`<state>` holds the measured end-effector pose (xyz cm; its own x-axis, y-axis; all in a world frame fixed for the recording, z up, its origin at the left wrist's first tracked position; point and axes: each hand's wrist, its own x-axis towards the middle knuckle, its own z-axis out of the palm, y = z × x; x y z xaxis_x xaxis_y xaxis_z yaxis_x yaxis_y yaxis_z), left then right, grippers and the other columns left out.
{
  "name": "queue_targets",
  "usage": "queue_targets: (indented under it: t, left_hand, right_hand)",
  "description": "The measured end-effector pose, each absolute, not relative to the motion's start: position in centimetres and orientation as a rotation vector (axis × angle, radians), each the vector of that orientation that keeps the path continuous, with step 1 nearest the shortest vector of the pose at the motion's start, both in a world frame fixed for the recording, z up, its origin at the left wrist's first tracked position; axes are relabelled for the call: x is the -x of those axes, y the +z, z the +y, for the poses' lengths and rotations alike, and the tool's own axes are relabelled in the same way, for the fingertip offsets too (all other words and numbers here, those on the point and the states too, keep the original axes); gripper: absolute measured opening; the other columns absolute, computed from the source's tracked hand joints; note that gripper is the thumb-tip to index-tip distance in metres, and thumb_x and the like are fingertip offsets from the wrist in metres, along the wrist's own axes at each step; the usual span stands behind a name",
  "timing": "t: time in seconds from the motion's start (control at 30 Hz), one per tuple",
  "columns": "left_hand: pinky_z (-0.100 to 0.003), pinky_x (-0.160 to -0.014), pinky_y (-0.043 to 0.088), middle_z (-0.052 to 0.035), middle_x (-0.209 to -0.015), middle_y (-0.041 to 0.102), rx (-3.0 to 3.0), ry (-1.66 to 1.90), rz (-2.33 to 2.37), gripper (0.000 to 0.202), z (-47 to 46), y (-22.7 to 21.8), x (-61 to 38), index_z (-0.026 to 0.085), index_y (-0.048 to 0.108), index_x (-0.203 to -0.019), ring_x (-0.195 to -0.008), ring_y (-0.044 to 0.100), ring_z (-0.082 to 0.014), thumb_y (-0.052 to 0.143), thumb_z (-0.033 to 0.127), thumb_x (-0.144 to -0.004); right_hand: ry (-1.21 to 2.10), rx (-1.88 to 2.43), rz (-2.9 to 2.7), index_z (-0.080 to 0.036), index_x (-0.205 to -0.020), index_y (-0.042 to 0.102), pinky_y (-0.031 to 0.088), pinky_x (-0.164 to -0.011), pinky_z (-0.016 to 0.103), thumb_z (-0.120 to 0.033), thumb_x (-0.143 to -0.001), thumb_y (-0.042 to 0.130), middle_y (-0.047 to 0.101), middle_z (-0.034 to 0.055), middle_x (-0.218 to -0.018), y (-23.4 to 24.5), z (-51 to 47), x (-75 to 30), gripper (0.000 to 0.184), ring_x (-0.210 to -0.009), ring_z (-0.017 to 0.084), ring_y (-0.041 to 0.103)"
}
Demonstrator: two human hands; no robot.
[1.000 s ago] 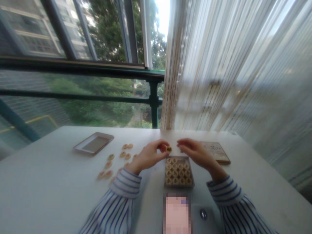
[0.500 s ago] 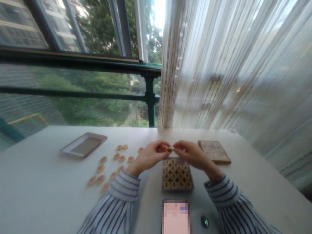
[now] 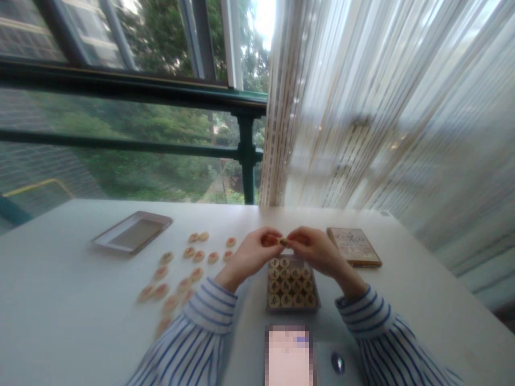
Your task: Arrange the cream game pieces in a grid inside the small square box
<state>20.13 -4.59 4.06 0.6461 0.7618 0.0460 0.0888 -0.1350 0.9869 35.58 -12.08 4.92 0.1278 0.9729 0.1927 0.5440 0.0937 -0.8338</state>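
My left hand and my right hand meet above the far edge of a small square box, which is packed with rows of round wooden game pieces. Between the fingertips of both hands is pinched one round wooden piece. Several loose round pieces with reddish marks lie scattered on the white table to the left of my left hand. Both arms wear blue-and-white striped sleeves.
A shallow white tray or lid lies at the far left of the table. A flat wooden board or box lies right of my right hand. A small dark round object sits near the front edge. Window railing and sheer curtains stand behind the table.
My right hand has moved left to meet my left hand, and both now pinch the piece that only the left hand held before. The camera view has shifted slightly.
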Motion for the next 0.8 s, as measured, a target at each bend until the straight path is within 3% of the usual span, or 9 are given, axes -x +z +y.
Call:
queue_targets:
  t: [0.27,0.5,0.8]
  left_hand:
    - [-0.020,-0.056,0.043,0.0031,-0.062,0.058,-1.654,0.724,0.784,0.025,-5.1,4.5,-20.4,0.013,0.061,-0.081,-0.059,0.054,-0.0089,0.069,0.027,-0.062]
    - [-0.024,-0.065,0.046,-0.0043,-0.075,0.066,-1.636,0.717,0.699,0.027,-4.7,3.8,-20.2,0.012,0.063,-0.084,-0.070,0.060,-0.0130,0.065,0.034,-0.068]
    - [-0.026,-0.066,0.048,-0.0059,-0.082,0.069,-1.656,0.668,0.681,0.031,-4.0,3.1,-19.9,0.014,0.068,-0.092,-0.068,0.061,-0.0141,0.060,0.037,-0.072]
  right_hand:
    - [0.638,1.589,-1.563,-0.015,-0.085,0.063,0.044,-0.055,0.022,-0.030,-0.079,0.053,0.066,0.0031,-0.069,4.7,-12.2,-35.6,0.019,-0.061,0.013,0.059]
    - [0.642,1.593,-1.601,-0.015,-0.083,0.062,0.043,-0.054,0.021,-0.029,-0.079,0.052,0.065,0.0027,-0.068,4.8,-12.4,-35.4,0.018,-0.060,0.012,0.059]
    - [0.427,1.626,-1.748,-0.017,-0.085,0.063,0.042,-0.058,0.021,-0.024,-0.079,0.052,0.066,0.0021,-0.072,5.0,-12.5,-35.4,0.014,-0.064,0.011,0.058]
